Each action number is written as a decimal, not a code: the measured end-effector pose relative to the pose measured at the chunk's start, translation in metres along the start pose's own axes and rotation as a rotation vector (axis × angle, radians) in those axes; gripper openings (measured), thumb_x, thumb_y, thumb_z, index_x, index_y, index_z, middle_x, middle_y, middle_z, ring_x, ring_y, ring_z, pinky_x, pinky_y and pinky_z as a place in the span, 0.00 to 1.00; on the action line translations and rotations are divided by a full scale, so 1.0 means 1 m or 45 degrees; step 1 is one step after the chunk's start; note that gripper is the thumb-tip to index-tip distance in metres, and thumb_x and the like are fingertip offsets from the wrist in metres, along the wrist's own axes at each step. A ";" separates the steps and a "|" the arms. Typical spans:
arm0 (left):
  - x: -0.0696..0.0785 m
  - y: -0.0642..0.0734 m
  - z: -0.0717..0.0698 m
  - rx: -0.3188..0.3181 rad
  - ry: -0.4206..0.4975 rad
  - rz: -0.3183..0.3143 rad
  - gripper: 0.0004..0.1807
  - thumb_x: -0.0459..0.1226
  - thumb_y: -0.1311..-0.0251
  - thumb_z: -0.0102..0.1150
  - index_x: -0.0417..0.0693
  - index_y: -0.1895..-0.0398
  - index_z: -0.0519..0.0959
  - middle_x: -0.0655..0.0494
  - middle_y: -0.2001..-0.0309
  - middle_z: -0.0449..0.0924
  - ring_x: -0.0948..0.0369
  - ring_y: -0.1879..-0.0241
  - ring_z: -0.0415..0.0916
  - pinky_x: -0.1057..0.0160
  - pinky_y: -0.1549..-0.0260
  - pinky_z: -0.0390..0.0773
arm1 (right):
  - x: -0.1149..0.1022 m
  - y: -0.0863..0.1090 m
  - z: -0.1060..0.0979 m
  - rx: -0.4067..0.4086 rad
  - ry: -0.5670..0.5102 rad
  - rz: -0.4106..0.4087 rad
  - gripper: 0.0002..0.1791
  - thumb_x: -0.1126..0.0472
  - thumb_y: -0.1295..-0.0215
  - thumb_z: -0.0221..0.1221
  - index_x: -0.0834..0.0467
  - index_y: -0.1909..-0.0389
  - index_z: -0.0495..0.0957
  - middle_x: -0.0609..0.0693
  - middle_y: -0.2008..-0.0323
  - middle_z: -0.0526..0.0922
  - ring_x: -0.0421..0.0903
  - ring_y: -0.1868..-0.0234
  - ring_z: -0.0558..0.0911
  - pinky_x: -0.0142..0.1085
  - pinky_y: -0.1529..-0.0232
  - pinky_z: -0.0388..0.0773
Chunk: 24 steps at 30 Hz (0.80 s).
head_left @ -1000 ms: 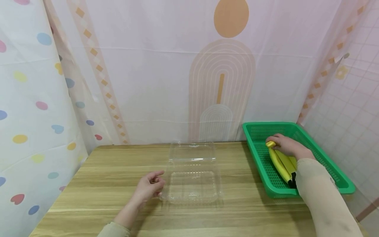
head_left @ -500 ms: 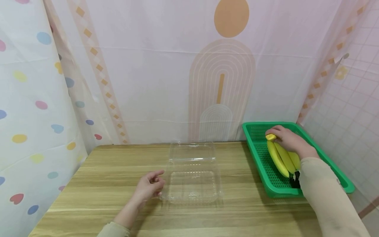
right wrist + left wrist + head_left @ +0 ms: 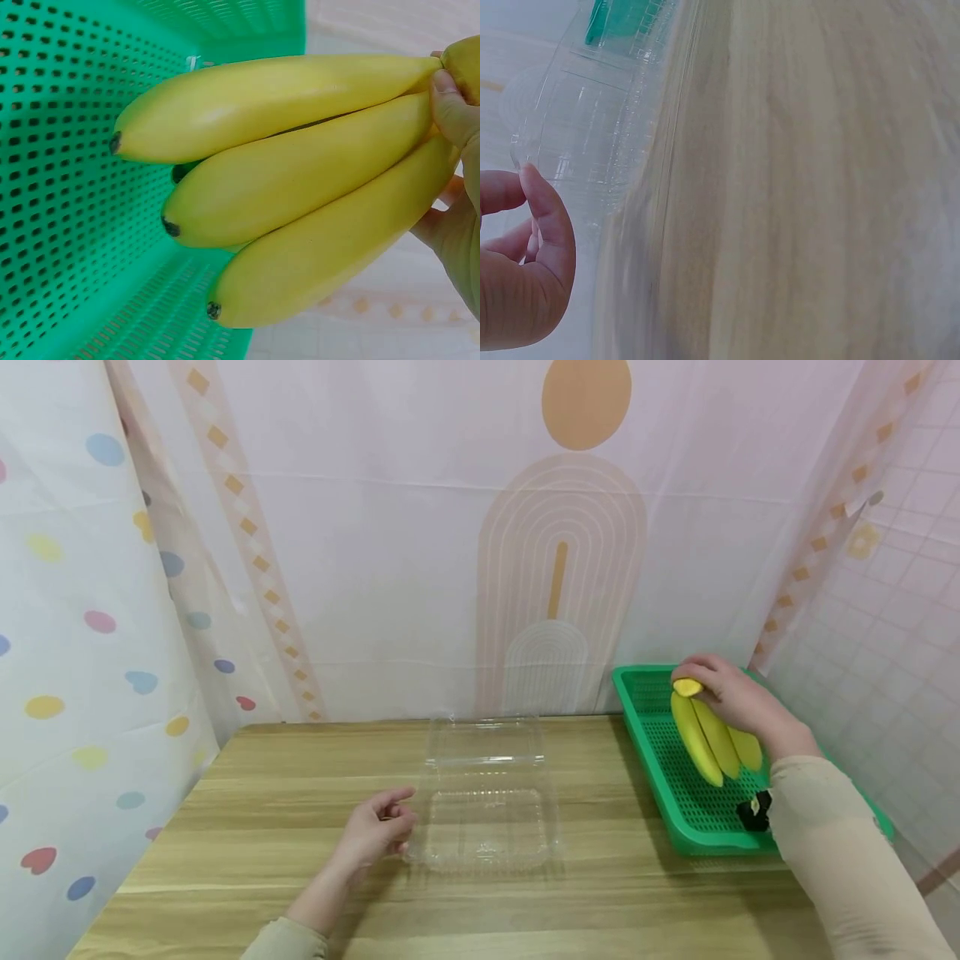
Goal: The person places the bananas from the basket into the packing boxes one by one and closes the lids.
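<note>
My right hand (image 3: 731, 693) grips a bunch of yellow bananas (image 3: 696, 739) by its stem end. In the right wrist view, several bananas (image 3: 300, 169) hang together from that hand, dark tips toward the green basket (image 3: 67, 150). The bunch is raised off the basket floor but still over the basket (image 3: 678, 835). My left hand (image 3: 375, 831) stays beside the left edge of a clear plastic clamshell container (image 3: 487, 827), fingers loosely bent. In the left wrist view, the thumb and a finger of the left hand (image 3: 529, 255) overlap the container's corner (image 3: 585, 135); contact cannot be told.
A small black object (image 3: 753, 812) with a pale patch lies in the basket near its front. The container stands with its lid (image 3: 486, 739) folded back on the wooden table (image 3: 300, 777). Patterned curtains (image 3: 390, 568) hang behind and at the sides.
My right hand has lifted the bananas up from the basket floor, baring more of the black object beneath. The left hand and the container have kept their places.
</note>
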<state>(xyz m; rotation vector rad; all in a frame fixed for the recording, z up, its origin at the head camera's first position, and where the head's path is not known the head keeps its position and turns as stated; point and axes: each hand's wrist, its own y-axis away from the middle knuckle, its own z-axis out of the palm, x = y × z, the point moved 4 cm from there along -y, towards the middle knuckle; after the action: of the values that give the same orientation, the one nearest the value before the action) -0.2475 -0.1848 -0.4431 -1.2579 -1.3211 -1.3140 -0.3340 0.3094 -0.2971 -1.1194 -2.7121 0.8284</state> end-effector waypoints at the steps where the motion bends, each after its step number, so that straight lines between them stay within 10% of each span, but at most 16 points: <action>1: 0.000 0.000 0.000 -0.002 0.002 -0.001 0.29 0.25 0.34 0.56 0.28 0.31 0.63 0.52 0.64 0.70 0.61 0.72 0.66 0.69 0.77 0.75 | -0.002 -0.001 -0.001 0.015 0.005 -0.021 0.20 0.82 0.43 0.62 0.61 0.53 0.78 0.64 0.50 0.75 0.65 0.50 0.74 0.59 0.51 0.72; 24: -0.002 -0.001 -0.002 0.003 -0.002 -0.001 0.28 0.24 0.35 0.56 0.27 0.32 0.63 0.52 0.64 0.70 0.61 0.72 0.67 0.68 0.77 0.75 | -0.072 -0.046 -0.028 0.170 0.015 -0.271 0.32 0.88 0.48 0.60 0.53 0.50 0.76 0.65 0.45 0.76 0.66 0.48 0.73 0.61 0.53 0.73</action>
<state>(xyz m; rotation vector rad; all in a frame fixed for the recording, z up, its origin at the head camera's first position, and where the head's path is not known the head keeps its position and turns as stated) -0.2481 -0.1872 -0.4446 -1.2574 -1.3240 -1.3120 -0.3022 0.2462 -0.2418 -0.7903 -2.6600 0.9473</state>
